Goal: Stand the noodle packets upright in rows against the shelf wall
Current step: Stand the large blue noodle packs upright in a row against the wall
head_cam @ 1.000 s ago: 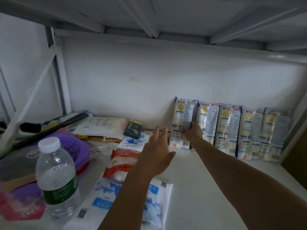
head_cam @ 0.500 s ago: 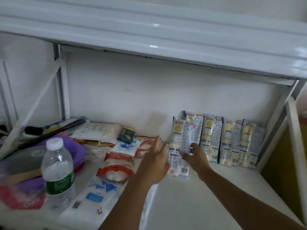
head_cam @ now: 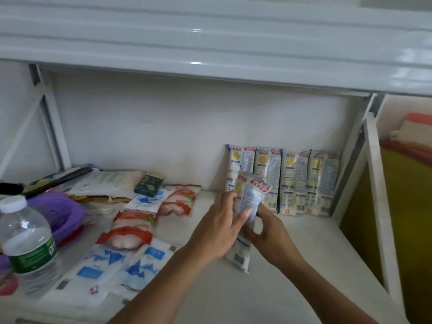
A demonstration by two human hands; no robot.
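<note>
Several noodle packets (head_cam: pixel 294 181), pale with yellow and blue print, stand upright side by side against the white shelf wall (head_cam: pixel 163 127) at the right. In front of them I hold one more noodle packet (head_cam: pixel 251 197), tilted, its lower end near the shelf floor. My left hand (head_cam: pixel 222 228) grips its left side, thumb across the front. My right hand (head_cam: pixel 271 232) holds its right side from behind. The packet's middle is hidden by my fingers.
A water bottle (head_cam: pixel 25 244) stands at the front left. Flat white-and-blue bags (head_cam: pixel 112 263), red-and-white bags (head_cam: pixel 131 230), a small green box (head_cam: pixel 148 184) and a purple bowl (head_cam: pixel 58 211) lie left. A white upright post (head_cam: pixel 381 206) bounds the shelf at right.
The leftmost packet has been pulled away from the wall row toward me and is now held in both hands. The camera has tilted down and back.
</note>
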